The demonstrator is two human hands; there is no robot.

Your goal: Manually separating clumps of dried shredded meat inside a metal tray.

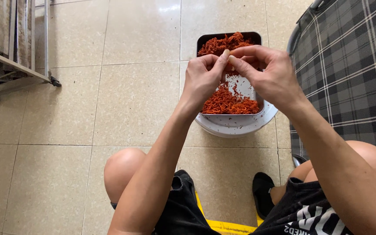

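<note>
I am pinching one small pale piece (229, 55) between the closed fingers of my left hand (203, 78) and right hand (270, 74), holding it low over the metal tray (257, 37) of red-orange strands (227, 102) so bits are dropping inside.

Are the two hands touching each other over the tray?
Touching. The head view shows the left hand and right hand meeting at the fingertips above the tray.
</note>
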